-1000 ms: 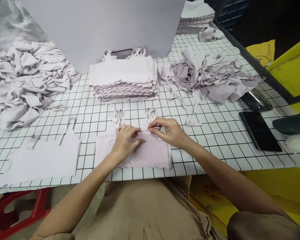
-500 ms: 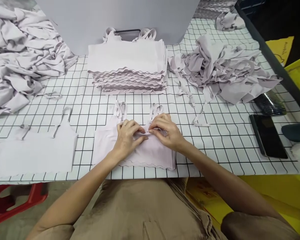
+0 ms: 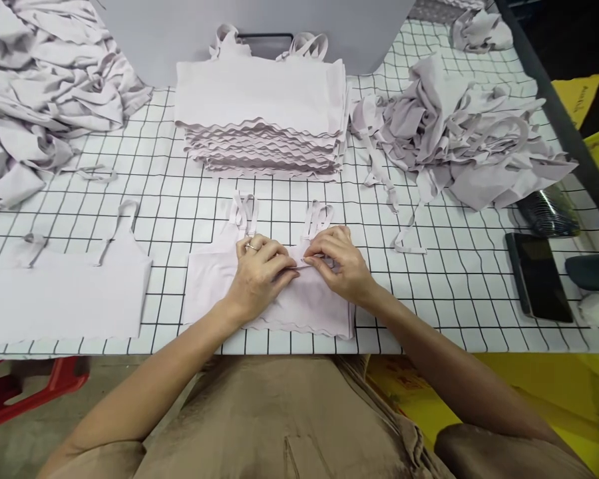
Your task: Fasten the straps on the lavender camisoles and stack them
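A pale pink camisole top [image 3: 299, 309] with thin straps and a wavy lower edge lies flat in front of me, its straps pointing away. My left hand [image 3: 262, 273], with a ring on one finger, pinches the neckline between thumb and forefinger. Just to its right, my right hand [image 3: 342, 266] pinches the same edge close to the middle. The fingers hide the exact fold between them. A second camisole [image 3: 64, 293] lies spread out to the left, apart from both hands.
Behind is a neat stack of folded camisoles [image 3: 259, 93]. Crumpled garments pile up at far left [image 3: 44, 93] and at right [image 3: 444, 133]. A black phone [image 3: 539, 276] lies at the right on the checked tablecloth [image 3: 449, 299]. A red stool [image 3: 54, 382] stands below left.
Both hands keep pinching the neckline, and the fingertips have drawn a little closer to the fabric. The whole view has shifted slightly; the garments stay in place.
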The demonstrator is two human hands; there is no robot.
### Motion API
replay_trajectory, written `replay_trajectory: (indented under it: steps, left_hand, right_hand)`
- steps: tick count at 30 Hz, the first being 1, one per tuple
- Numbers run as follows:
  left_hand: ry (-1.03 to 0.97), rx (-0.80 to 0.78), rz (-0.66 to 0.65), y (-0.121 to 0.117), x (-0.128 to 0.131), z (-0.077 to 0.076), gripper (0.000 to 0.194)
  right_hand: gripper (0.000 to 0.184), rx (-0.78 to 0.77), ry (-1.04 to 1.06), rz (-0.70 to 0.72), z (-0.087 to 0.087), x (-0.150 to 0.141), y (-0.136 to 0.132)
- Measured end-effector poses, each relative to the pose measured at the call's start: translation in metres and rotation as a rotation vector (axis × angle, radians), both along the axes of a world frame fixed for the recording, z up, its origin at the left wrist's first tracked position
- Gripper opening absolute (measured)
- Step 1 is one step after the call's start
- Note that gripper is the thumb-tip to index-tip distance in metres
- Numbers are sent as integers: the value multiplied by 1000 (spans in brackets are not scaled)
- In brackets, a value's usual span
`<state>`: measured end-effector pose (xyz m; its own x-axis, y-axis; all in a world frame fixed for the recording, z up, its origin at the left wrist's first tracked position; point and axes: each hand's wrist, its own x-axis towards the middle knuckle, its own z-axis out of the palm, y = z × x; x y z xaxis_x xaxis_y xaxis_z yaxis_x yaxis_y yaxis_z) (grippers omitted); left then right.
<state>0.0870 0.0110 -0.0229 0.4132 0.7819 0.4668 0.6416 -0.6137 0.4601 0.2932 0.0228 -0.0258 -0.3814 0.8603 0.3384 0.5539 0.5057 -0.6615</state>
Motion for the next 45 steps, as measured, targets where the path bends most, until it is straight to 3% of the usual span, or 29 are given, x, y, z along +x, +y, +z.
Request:
replay_trajectory:
  steps: [4,8,13,18,45]
  left_hand:
    - [51,71,-12,-1,0,0,8]
    - [8,0,-39,0,0,-3,5]
    - [-48,-118,-40,1,-1,-9,10]
    - [-44,-147,-27,2,0,-8,19]
    - [-58,-227,-53,4,1,-6,18]
  right_hand:
    - [12,8,-12,-89,1,2,3]
    - [13,22,62,-132,9,1,1]
    - [13,13,116,-46,17,-9,-8]
    - [14,-13,104,12,13,-14,-10]
    - [11,-26,91,34,6,-13,-9]
